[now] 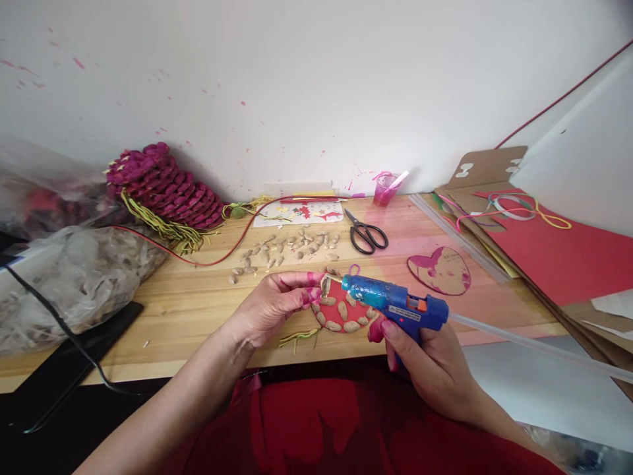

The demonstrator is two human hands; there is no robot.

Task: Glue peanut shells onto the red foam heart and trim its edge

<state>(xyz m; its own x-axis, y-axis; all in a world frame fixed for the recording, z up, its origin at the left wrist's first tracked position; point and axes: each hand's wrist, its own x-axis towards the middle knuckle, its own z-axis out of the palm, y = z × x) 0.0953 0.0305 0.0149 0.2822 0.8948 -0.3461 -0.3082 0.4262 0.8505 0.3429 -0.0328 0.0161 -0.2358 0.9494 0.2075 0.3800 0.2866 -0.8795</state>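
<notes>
My right hand [430, 366] is wrapped round the grip of a blue hot glue gun [395, 305], with a clear glue stick [534, 344] trailing out of its back to the right. The gun's nozzle points left at a peanut shell [326, 285] pinched between the pink-stained fingertips of my left hand [274, 305]. Under the shell lies a red heart-shaped card [341, 315] with several peanut shells stuck on it, resting near the front edge of the wooden table [198, 310].
Loose peanut shells [284, 249] lie scattered mid-table, with black scissors [366, 235] to their right. A pink-painted card heart [440, 270], a pink cup [384, 189], red paper and cardboard [558, 254] at right, a purple shell craft [165, 188] and plastic bags [69, 277] at left.
</notes>
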